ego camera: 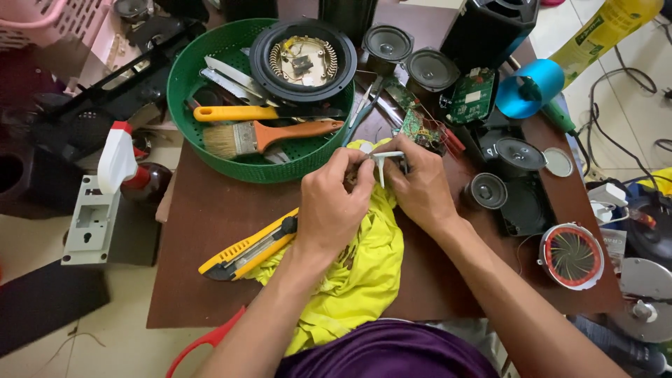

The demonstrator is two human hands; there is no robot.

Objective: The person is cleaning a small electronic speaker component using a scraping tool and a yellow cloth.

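While our left hand (334, 203) and right hand (420, 187) pinch a small white plastic T-shaped part (383, 162) between closed fingertips, it hovers over the crumpled yellow cloth (357, 273). Just beyond sits a round green perforated plastic basket (187, 91); a yellow utility knife (245, 248) lies left.

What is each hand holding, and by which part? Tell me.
Both hands share a small white T-shaped part over the yellow cloth: left hand pinches its left end, right hand its right. The stem hangs free.

bright, even daylight, soft shadows, sharp centre, wide-angle bending at the edges.
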